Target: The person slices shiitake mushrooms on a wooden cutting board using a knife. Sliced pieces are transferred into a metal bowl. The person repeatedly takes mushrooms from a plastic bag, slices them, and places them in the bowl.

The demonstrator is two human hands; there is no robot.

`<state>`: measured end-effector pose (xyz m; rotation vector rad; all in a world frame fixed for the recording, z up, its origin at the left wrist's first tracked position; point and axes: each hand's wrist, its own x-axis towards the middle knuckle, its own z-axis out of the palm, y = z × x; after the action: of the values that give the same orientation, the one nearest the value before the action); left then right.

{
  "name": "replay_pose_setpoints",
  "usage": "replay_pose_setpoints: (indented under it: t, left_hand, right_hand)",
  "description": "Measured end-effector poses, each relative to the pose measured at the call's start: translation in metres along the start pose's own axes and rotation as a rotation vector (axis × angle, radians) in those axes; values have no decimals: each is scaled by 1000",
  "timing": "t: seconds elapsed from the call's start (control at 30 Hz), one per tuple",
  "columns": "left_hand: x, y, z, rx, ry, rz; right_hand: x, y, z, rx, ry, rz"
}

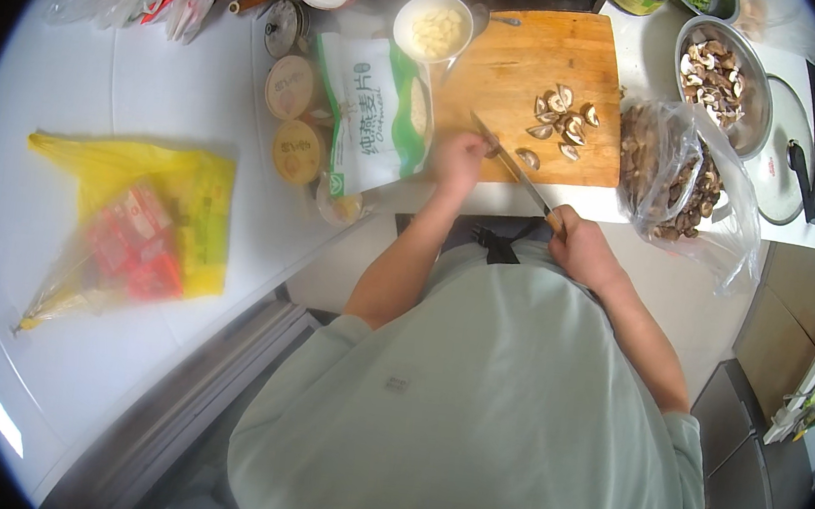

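My right hand (587,249) grips the wooden handle of a kitchen knife (519,171), whose blade points up and left across the near edge of a wooden cutting board (511,49). Close to the blade, my left hand (461,157) is blurred, its fingers closed on a small brown mushroom piece (493,145), partly hidden. Several cut mushroom pieces (562,116) lie on the right half of the board. One more piece (528,158) rests just right of the blade.
Right of the board are a plastic bag of mushrooms (672,178), a metal bowl of cut mushrooms (715,74) and a glass lid (770,173). Leftward lie an oatmeal bag (374,113), a bowl of peeled garlic cloves (433,28), lidded tubs (297,151) and a yellow plastic bag (205,226).
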<state>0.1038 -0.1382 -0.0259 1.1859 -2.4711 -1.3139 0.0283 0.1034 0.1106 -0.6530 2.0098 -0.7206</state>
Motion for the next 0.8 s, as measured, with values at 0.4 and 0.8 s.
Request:
replay_pose_setpoints:
  t: [0.4,0.8]
  left_hand:
    - [-16,9,-1,-12,92,87]
    - [-28,70,29,72,-3,389]
  right_hand:
    - [18,13,21,-55,187,-128]
    - [-33,52,-11,-81,591,3]
